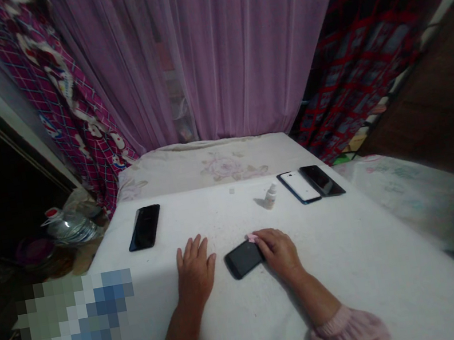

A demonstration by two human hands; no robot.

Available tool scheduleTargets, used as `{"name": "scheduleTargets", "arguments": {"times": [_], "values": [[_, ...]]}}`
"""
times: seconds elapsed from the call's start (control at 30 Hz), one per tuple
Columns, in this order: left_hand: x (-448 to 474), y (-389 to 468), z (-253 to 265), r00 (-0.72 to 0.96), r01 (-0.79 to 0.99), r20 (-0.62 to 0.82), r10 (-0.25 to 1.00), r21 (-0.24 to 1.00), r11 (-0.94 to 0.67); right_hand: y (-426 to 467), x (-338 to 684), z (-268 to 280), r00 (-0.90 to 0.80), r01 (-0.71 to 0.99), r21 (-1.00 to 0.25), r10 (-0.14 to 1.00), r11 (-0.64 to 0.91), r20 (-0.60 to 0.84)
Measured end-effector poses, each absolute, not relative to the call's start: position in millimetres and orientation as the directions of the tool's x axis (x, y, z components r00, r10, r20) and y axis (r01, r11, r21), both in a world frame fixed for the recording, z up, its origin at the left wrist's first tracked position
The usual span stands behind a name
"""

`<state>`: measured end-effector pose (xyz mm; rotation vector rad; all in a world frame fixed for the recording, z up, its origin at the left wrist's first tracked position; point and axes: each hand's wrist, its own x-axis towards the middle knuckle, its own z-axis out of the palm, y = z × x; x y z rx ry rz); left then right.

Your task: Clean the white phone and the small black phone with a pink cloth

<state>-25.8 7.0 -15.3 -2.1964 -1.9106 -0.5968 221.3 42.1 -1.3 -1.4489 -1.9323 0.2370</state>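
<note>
1. Wiping seems in hand; a pink scrap (252,238) is pinched by the fingers of the right hand (282,252) at a corner of the middle phone (244,259), laid between both hands.
2. The left hand (195,269) is rested on the worktop (236,331), nothing held; steadying may be called for.
3. A small bottle (271,197), white phone (300,186) and black phone (145,228) are set apart; no obstruction is posed.

Your gathered fabric sleeves (350,335) are pale pink. Before you are a black, rounded-corner rectangular phone (243,260), a small pink scrap (251,238) and a plain white tablecloth (244,324); beyond, an off-white cloth (166,171) bears mauve-grey flowers (224,166), the pleated fabric curtain (241,46) is purple, and the draped magenta fabric (15,63) shows pale checks.
</note>
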Motion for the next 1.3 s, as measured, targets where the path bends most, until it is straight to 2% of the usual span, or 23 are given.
{"name": "scheduleTargets", "arguments": {"times": [0.23, 1.3], "values": [[-28.7, 6.6, -17.1, 0.136, 0.981, 0.355, 0.925, 0.083, -0.177, 42.1, 221.8, 0.1, -0.133, 0.762, -0.540, 0.902, 0.358, 0.410], [-27.8, 8.1, -17.5, 0.151, 0.977, 0.344, 0.927, 0.092, -0.194, 41.7, 221.7, 0.2, -0.138, 0.766, -0.537, 0.906, 0.353, 0.400]]}}
